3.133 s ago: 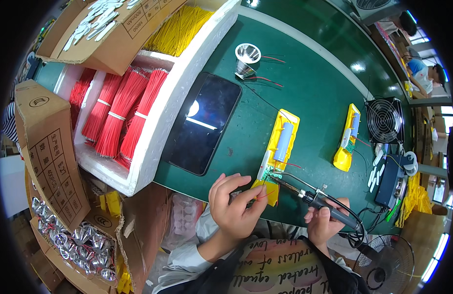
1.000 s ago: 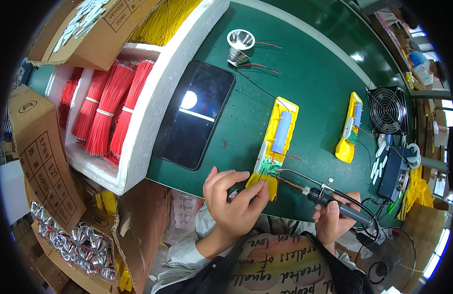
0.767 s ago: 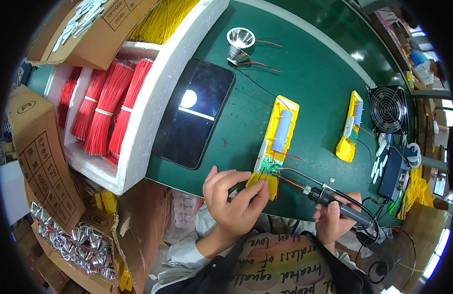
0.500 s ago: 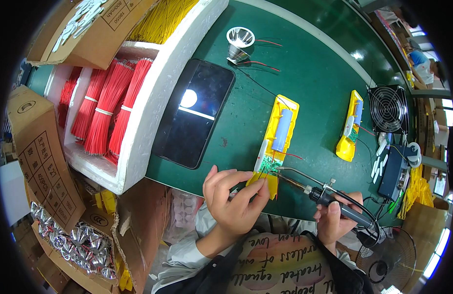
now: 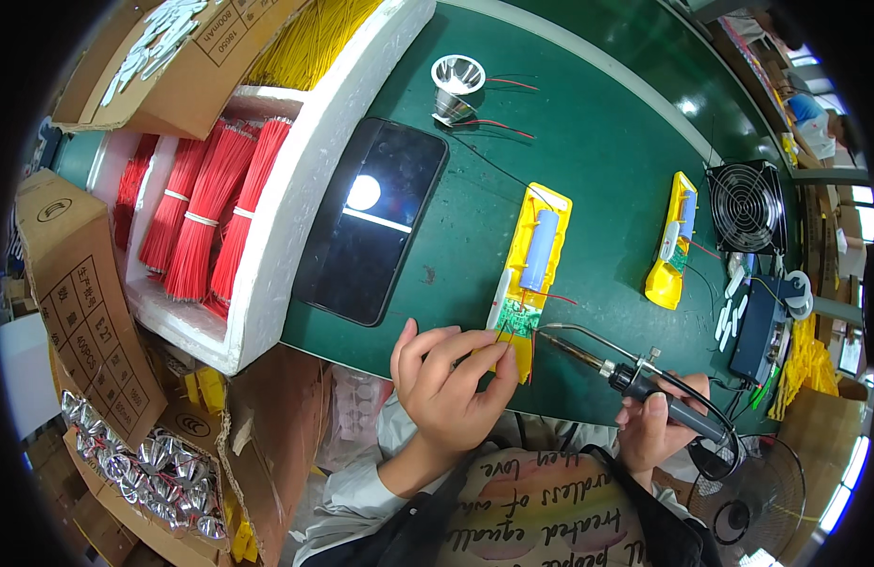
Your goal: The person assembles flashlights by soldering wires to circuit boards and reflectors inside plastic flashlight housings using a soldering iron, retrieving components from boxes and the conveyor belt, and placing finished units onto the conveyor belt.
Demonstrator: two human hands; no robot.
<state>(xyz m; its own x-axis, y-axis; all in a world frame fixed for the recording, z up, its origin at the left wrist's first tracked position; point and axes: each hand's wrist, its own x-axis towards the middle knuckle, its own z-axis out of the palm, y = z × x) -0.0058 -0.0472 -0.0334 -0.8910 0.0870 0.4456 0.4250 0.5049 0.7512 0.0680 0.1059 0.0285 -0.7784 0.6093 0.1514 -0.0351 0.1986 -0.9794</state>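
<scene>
A yellow flashlight housing half (image 5: 560, 213) lies on the green bench with a blue cylindrical battery (image 5: 540, 249) inside and a green circuit board (image 5: 520, 317) toward its near end. My left hand (image 5: 456, 383) is at that near end, thumb and fingertips pinched on a thin wire beside the board. In my right hand (image 5: 656, 425) is a soldering iron (image 5: 635, 382) with a thin metal guide tube along it. The iron's tip points left, just right of the board and apart from it. Red and black wires stick out of the housing.
A dark phone (image 5: 375, 222) and a silver reflector cup (image 5: 456, 80) lie farther off. A white foam box (image 5: 267, 321) with red wire bundles stands at left. At right are a second yellow housing (image 5: 662, 288), a black fan (image 5: 747, 208) and a dark box-shaped unit (image 5: 763, 326).
The soldering iron's tip has drawn back slightly right from the board, and my right hand has shifted a little right and down. My left hand has stayed pinched at the housing.
</scene>
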